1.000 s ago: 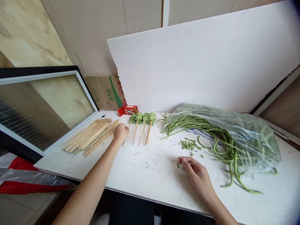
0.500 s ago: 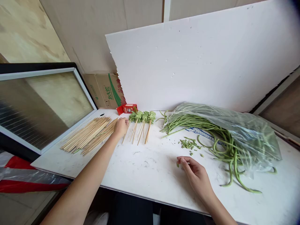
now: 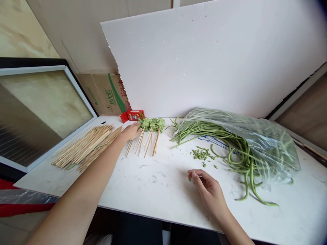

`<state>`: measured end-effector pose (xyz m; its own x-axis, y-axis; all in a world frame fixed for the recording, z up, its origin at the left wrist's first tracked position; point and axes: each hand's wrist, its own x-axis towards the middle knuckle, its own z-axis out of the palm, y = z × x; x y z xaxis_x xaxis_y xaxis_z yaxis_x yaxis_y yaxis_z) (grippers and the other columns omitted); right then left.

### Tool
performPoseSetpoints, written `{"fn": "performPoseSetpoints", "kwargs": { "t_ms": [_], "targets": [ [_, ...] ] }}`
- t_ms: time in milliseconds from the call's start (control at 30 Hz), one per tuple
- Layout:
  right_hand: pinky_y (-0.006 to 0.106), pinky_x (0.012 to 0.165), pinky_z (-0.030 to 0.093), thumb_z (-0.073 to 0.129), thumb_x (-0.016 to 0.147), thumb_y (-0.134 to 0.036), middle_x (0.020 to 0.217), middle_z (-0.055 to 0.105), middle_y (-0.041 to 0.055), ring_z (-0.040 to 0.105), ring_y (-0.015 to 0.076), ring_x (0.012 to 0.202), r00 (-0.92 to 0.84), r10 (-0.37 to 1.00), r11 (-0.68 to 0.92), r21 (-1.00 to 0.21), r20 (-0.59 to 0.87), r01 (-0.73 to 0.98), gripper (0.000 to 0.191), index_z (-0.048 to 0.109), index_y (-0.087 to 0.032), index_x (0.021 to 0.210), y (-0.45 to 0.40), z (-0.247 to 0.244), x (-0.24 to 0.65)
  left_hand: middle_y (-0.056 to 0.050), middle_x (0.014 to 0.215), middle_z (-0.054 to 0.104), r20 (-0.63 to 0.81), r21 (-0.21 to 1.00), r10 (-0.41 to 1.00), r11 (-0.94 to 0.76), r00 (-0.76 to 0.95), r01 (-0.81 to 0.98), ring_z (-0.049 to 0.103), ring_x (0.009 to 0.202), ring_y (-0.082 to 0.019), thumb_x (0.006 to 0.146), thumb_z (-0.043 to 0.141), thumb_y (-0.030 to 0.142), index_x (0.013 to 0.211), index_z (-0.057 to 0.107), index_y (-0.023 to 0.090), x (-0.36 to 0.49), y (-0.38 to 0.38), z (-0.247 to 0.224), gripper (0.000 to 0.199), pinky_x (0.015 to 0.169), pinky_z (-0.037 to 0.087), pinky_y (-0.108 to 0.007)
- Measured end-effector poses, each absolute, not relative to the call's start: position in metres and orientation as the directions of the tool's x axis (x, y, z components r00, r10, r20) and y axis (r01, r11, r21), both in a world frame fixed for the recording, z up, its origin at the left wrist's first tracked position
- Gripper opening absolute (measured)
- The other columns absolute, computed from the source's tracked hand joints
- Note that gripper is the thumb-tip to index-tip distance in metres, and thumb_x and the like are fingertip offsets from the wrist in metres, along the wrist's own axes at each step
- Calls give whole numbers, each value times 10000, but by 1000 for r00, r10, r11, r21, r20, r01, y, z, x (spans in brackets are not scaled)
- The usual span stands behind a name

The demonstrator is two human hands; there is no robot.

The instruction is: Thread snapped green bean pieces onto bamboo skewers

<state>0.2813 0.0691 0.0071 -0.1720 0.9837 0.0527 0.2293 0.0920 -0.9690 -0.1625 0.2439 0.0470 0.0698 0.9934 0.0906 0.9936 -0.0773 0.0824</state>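
My left hand [image 3: 132, 131] reaches to the left end of a row of bean skewers [image 3: 152, 125], its fingers stretched out and touching or just above the end ones. Those skewers carry short green bean pieces packed at the far end, with bare sticks pointing toward me. Over the table's front middle, my right hand [image 3: 208, 189] is closed in a pinch on a small piece of green bean, whose tip shows below the fingers. Beyond it lies a small heap of cut bean pieces [image 3: 201, 153]. Loose bamboo skewers [image 3: 85, 144] lie left of my left hand.
Long green beans [image 3: 217, 132] spill from a clear plastic bag [image 3: 270, 149] on the right. A small red box [image 3: 136, 115] and a cardboard box [image 3: 102, 93] stand at the back left. A white board [image 3: 199, 61] leans behind the white table [image 3: 143, 190].
My left hand has gone from curled fingers to fingers stretched out over the left skewers. The right hand keeps its pinch. The whole view has shifted slightly.
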Motion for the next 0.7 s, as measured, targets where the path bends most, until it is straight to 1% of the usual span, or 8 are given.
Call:
{"fn": "performPoseSetpoints", "kwargs": {
  "t_ms": [100,200,333,467,567,633,700],
  "targets": [
    [344,842,558,621,985,-646,995,783,91,713,250,902,-170,984,100,-966,61,236,440,764,-233,1036,69,8,281,-189,1701,396,58,75,995,-85,80,994,352,1610,-279,1063,369,422,1580,474,76,-164,244,44,631,1313,281,-382],
    [346,836,561,621,985,-646,991,783,90,720,249,901,-169,983,112,-965,72,238,438,766,-235,1039,69,8,281,-171,1716,370,45,87,995,-89,85,992,333,1619,-261,1051,398,403,1589,469,97,-166,244,42,623,1316,269,-360],
    [354,832,563,616,987,-646,1002,786,95,730,258,914,-176,981,124,-961,81,248,441,766,-233,1027,68,8,281,-162,1720,357,46,138,996,-82,77,987,325,1622,-268,972,545,356,1585,490,121,-167,245,41,659,1317,270,-371],
    [356,800,558,610,989,-645,999,787,99,728,260,892,-175,981,132,-956,88,263,447,766,-230,1040,68,8,281,-142,1699,403,66,238,997,-52,37,970,384,1593,-307,826,704,289,1561,546,162,-168,248,40,762,1303,315,-388],
    [356,778,552,611,987,-648,995,783,103,715,257,873,-165,981,145,-953,103,267,453,767,-226,1034,68,8,281,-138,1647,494,113,345,993,-27,-13,938,465,1542,-336,737,751,220,1519,605,163,-171,248,41,797,1278,370,-376],
    [359,744,544,625,979,-647,989,780,104,696,250,827,-158,982,148,-950,107,274,451,766,-223,1046,67,7,281,-130,1601,558,171,421,984,-22,-56,907,526,1497,-334,739,739,200,1483,644,168,-175,246,43,751,1264,398,-382],
    [363,700,527,650,970,-631,974,773,101,656,234,755,-153,981,158,-941,116,301,435,763,-224,1075,67,5,281,-125,1546,620,247,490,963,-26,-110,872,577,1451,-318,783,700,206,1448,671,174,-178,243,46,666,1253,418,-407]
  ]
}}
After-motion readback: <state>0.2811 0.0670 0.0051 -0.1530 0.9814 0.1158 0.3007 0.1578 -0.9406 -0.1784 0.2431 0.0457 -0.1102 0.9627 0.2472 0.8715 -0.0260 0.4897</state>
